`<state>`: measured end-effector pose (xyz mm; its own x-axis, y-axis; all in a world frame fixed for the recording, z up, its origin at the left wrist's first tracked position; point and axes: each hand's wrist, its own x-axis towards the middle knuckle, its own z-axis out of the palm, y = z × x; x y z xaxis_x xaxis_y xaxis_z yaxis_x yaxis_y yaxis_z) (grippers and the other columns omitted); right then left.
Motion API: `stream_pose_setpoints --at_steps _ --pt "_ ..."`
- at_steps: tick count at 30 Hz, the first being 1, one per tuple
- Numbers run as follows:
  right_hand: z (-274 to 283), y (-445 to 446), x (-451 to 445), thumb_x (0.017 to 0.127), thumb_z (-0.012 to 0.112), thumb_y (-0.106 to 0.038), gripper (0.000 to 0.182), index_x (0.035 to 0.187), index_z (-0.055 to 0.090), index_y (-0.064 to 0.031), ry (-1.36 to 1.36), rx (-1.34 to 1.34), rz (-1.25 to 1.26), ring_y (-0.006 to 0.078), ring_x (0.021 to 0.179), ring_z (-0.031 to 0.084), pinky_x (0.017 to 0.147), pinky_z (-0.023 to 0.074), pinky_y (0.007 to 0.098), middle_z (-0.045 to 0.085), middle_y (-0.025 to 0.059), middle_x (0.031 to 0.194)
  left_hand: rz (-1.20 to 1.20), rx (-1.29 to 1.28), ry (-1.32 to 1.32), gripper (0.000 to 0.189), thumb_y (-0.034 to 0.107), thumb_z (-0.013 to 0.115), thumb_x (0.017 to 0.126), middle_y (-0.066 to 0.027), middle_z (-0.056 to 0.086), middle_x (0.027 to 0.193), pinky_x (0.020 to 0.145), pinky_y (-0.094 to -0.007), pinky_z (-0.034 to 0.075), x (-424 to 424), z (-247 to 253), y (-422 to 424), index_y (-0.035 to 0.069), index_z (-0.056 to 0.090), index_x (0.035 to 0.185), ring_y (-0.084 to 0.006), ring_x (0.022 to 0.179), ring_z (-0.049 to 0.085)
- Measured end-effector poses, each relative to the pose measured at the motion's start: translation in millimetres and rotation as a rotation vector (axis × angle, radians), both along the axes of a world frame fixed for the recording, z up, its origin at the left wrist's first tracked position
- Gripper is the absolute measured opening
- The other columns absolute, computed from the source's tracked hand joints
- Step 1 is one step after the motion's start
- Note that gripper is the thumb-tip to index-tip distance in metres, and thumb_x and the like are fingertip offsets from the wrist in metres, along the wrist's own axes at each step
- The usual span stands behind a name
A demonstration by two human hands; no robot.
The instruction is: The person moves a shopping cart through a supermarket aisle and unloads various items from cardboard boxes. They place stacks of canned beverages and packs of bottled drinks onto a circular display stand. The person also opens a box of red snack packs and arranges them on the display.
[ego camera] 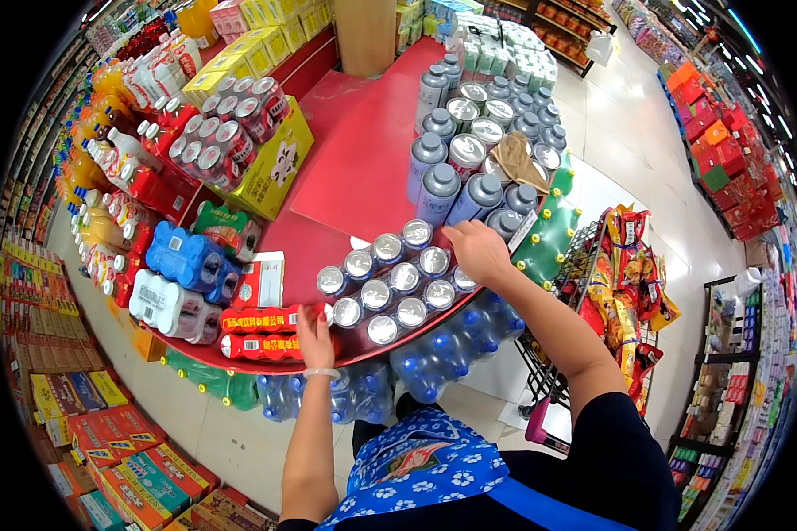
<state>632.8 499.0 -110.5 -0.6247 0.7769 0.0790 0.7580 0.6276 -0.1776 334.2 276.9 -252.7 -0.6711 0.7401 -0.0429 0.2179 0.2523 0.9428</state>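
My left hand (316,342) rests against the right end of red shrink-wrapped drink packs (259,321) lying at the table's front edge. Its fingers are spread, with a pale bangle at the wrist. My right hand (479,251) is bent down between the rows of silver-topped cans (405,276) and the grey-capped bottles (437,188). What its fingertips touch is hidden. The cans stand upright in slanting rows on the red display table (352,179). Behind the bottles, a brown cloth (519,161) lies over larger cans (467,150).
Blue-capped bottle packs (438,345) and green bottle packs (546,232) stand along the table's curved edge. At the right is a shopping cart (538,425) with snack bags (618,299). Blue-wrapped packs (186,252) and a yellow carton (272,166) sit at the left.
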Motion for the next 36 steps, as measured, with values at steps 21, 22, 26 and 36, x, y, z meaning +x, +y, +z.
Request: stream_pose_setpoints --at_steps 21,22,26,36 --pt "-23.6 31.5 -58.2 0.087 0.066 -0.024 0.034 0.116 0.063 -0.0066 -0.038 -0.137 0.142 0.0347 0.11 0.06 0.096 0.0473 0.043 0.064 0.0162 0.116 0.068 0.169 -0.732 0.074 0.026 0.064 0.098 -0.0155 0.042 0.148 0.112 -0.0362 0.033 25.6 10.0 51.8 -0.003 0.022 0.151 -0.0246 0.136 0.041" --pt "-13.9 24.9 -54.2 0.087 0.066 -0.027 0.034 0.113 0.062 -0.0047 -0.065 -0.107 0.08 0.0354 0.107 0.061 0.094 0.0487 0.0434 0.065 0.0175 0.113 0.074 0.176 -0.706 0.076 0.022 0.067 0.096 -0.0193 0.039 0.151 0.115 -0.0364 0.031 31.0 14.4 49.8 -0.005 0.022 0.15 -0.0264 0.138 0.039" --pt "-16.1 18.7 -25.5 0.081 0.071 -0.046 0.061 0.113 0.056 0.0031 -0.17 -0.503 -0.162 0.0401 0.1 0.066 0.088 0.0509 0.0472 0.067 0.0269 0.106 0.017 -0.18 -0.44 0.079 0.028 0.072 0.091 -0.0232 0.042 0.148 0.11 -0.0364 0.037 46.6 28.4 32.8 -0.007 0.029 0.147 -0.0284 0.135 0.044" --pt "-17.5 9.5 -34.5 0.062 0.08 -0.024 0.052 0.111 0.071 -0.0107 0.053 -0.367 -0.084 0.0359 0.096 0.067 0.086 0.0534 0.0445 0.071 0.0192 0.098 0.011 -0.102 -0.579 0.073 0.023 0.077 0.087 -0.0187 0.056 0.131 0.098 -0.0331 0.046 50.1 52.4 45.0 -0.01 0.041 0.14 -0.0228 0.116 0.057"
